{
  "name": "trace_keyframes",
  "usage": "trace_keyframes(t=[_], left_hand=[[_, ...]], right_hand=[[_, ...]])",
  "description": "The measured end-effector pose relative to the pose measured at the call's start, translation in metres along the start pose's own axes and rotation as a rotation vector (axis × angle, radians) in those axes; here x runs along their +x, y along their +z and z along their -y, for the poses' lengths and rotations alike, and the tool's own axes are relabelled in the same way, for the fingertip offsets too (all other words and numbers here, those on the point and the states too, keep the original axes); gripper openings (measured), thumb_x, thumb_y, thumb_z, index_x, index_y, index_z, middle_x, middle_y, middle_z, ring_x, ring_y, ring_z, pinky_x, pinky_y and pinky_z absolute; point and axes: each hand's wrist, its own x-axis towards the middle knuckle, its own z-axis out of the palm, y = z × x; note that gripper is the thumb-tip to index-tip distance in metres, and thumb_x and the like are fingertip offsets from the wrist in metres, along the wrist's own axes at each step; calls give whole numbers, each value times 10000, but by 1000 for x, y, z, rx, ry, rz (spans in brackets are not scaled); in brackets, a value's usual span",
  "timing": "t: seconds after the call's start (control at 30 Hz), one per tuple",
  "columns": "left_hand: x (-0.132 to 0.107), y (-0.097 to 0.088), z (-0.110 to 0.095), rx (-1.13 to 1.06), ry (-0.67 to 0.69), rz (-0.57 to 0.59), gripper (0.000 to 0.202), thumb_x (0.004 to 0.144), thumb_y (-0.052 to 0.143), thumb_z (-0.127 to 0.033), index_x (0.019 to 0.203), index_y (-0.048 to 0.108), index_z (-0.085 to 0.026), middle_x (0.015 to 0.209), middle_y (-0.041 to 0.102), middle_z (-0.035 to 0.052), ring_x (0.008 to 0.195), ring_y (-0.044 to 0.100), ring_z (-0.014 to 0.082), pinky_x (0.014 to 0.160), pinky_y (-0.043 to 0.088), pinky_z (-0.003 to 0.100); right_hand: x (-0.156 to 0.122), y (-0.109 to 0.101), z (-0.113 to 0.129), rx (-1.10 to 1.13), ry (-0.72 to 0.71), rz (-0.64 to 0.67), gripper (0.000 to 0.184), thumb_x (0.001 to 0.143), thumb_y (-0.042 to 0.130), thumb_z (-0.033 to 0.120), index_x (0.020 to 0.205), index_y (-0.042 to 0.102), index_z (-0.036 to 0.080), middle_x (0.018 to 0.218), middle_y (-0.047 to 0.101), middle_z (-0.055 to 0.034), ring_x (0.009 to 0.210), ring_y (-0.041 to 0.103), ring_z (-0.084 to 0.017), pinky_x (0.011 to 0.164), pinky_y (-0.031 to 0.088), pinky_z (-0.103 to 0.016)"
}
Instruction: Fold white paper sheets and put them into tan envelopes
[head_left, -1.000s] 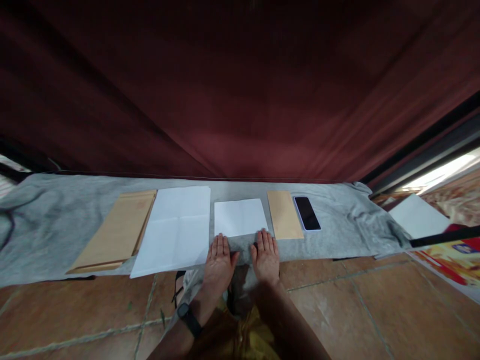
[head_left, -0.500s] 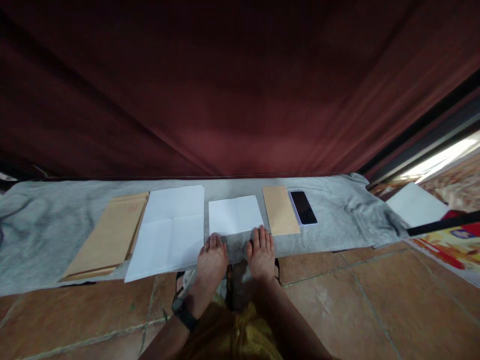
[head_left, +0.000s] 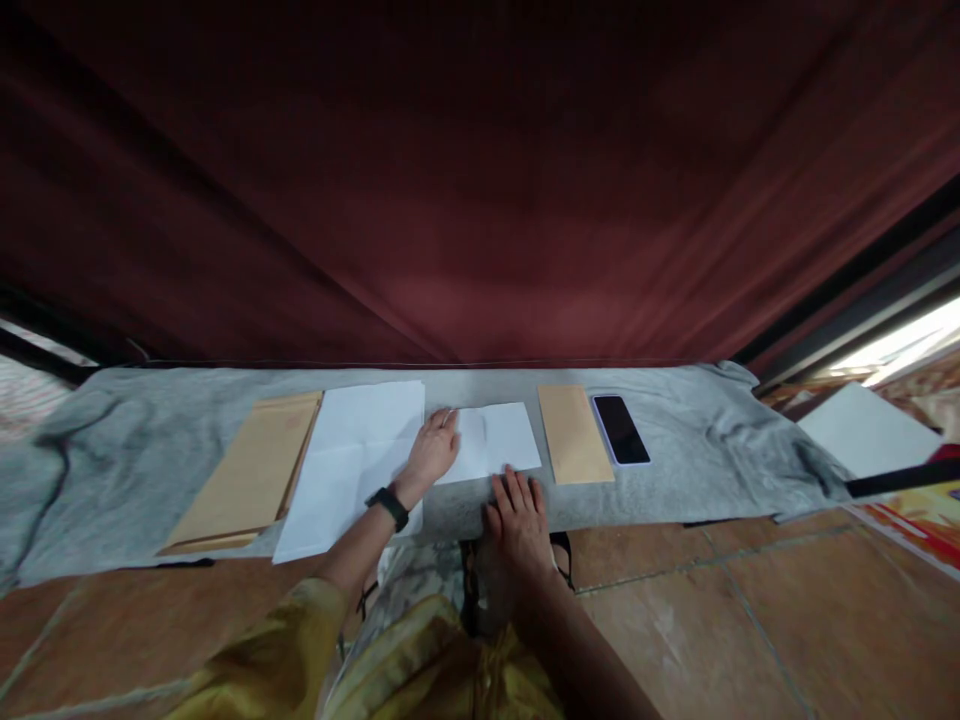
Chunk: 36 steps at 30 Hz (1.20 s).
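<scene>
Small white sheet (head_left: 496, 438), with left hand (head_left: 433, 447) at nine o'clock, right hand (head_left: 520, 520) at five, phone (head_left: 621, 430) at three.

1. Cloth (head_left: 697, 460): base layer; curtain (head_left: 480, 220) behind, floor (head_left: 675, 600) below & in front.
2. Row on cloth, L to R: big envelopes (head_left: 251, 465), big sheets (head_left: 360, 440), small sheet (head_left: 499, 440), small envelope (head_left: 576, 435), phone (head_left: 622, 430).
3. Big sheets: btwn big envelopes & small sheet, running to cloth's front edge.
4. L hand (head_left: 431, 450): over small sheet's L end; forearm above big sheets; watch (head_left: 390, 507) on wrist.
5. R hand (head_left: 520, 525): at small sheet's near edge, R of L hand & closer to body.
6. Small envelope: just R of small sheet, gap btwn; phone just beside it.
7. Flat panel (head_left: 870, 430): past cloth's R end, well apart from row.
</scene>
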Motion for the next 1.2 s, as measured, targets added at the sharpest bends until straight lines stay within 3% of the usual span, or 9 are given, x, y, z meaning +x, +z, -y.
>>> trace_keyframes(t=[0.2,0.37,0.53,0.67,0.77,0.9,1.13,1.2], left_hand=[[34,-5,2,3,-37,48,427,937,540,-262,1333,602,-114,1405,582,198,1305,537,301,1103,414,430],[51,-17,-2,-30,-119,87,317,861,609,-233,1160,674,-148,1317,636,187,1264,561,329,1091,386,478],[58,-31,4,-183,-190,164,143,774,652,-226,904,687,-176,1060,728,120,1077,657,286,950,472,386],[53,-49,18,-372,-246,206,65,650,670,-171,670,609,-182,800,698,70,914,690,281,800,506,339],[37,-65,28,-558,-304,224,85,626,665,-209,655,589,-183,690,648,31,797,694,262,682,517,314],[-4,-72,28,-917,-452,183,234,650,681,-310,837,623,-182,781,694,32,784,711,238,611,551,293],[-84,-37,-10,-1283,-686,171,273,665,690,-261,921,614,-205,813,726,36,822,740,242,683,630,369],[-99,-25,-20,-1489,-765,188,326,630,708,-224,943,619,-211,796,725,18,788,745,242,683,635,389]], right_hand=[[-1,0,3,23,14,-33,469,1038,466,287,1494,510,191,1531,525,-133,1430,462,-294,1202,300,-532],[-1,3,4,20,11,-75,505,1038,460,288,1527,460,165,1537,519,-132,1427,468,-291,1217,284,-528],[-2,6,1,13,-22,-90,533,1037,464,273,1554,408,156,1534,521,-136,1427,469,-293,1214,289,-530],[-3,7,-3,63,-11,-86,569,1028,461,256,1580,351,168,1540,514,-131,1426,470,-285,1207,316,-533],[-2,6,-10,142,22,-93,598,1024,429,227,1603,289,177,1544,504,-133,1429,466,-272,1181,377,-526],[-2,3,-23,271,42,-100,634,1010,386,183,1623,223,170,1579,444,-156,1465,421,-267,1141,450,-508],[-8,-6,-39,414,71,-70,701,936,400,97,1614,258,200,1576,455,-122,1461,435,-229,1177,435,-466],[-9,-9,-41,448,91,-57,739,891,407,59,1606,282,197,1583,445,-120,1463,433,-228,1180,432,-462]])
